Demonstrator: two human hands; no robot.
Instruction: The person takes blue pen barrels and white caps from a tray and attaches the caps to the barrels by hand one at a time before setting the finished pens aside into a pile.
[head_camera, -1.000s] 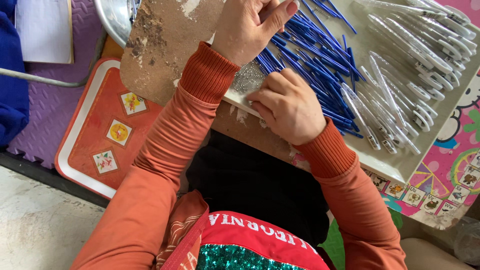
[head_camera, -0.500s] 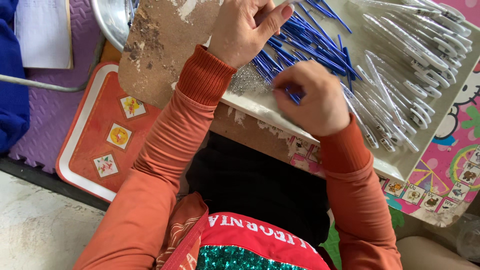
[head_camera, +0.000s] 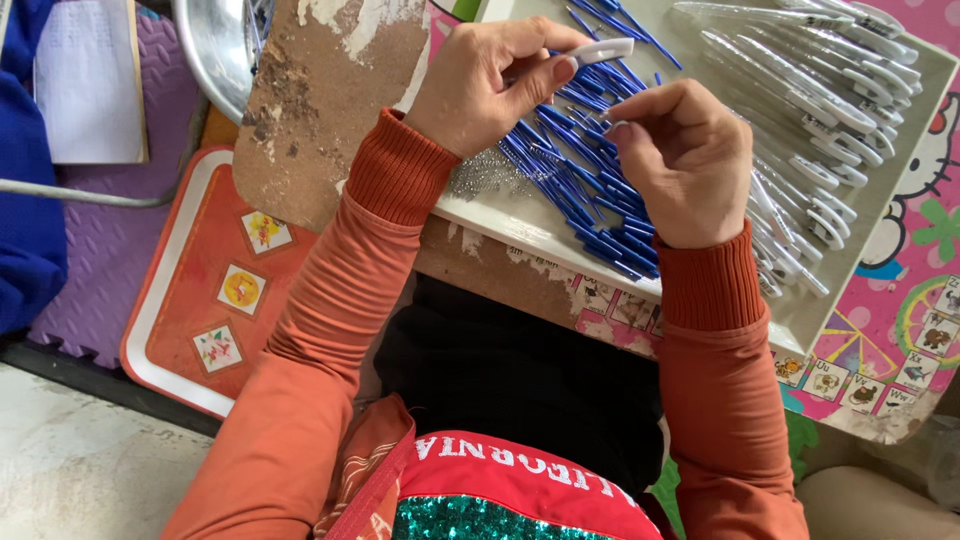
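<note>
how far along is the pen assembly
Done: none clearly finished. In hand: left hand holds a clear pen barrel; right hand pinches a small part at it. Left: heaps of blue refills and clear barrels in the tray.

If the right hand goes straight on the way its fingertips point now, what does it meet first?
The right hand points its pinched fingertips toward the upper left, at the white pen barrel held by the left hand. It would probably meet that barrel first, though depth is hard to judge. The blue refills lie below.
</note>
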